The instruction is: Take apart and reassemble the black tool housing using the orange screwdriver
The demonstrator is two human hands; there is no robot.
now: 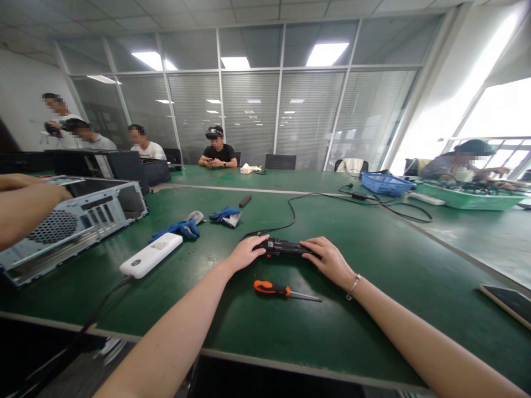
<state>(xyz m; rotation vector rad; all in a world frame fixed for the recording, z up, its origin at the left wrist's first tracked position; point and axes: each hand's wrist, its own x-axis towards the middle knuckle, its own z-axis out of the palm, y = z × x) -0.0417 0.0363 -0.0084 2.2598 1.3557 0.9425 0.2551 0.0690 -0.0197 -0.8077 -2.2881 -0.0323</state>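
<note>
A long black device (pixel 286 247) with a small orange-red spot lies across the green table in front of me; its exact kind is not clear. My left hand (pixel 248 252) is closed on its left end, and its right end is between the thumb and fingers of my right hand (pixel 328 260). From beside the left end, a black cable (pixel 292 213) runs back over the table. Closer to me than the device lies an orange and black screwdriver (pixel 271 288), its shaft pointing right. My palms hide the device's ends.
Left of me are a white power bank (pixel 151 255) with a cable, blue-grey gloves (pixel 182 228) and an open computer case (pixel 99 215) with another person's arm (pixel 29 204) over it. A blue basket (pixel 386 184), a green basket (pixel 473 196) and a phone (pixel 508 303) are at right.
</note>
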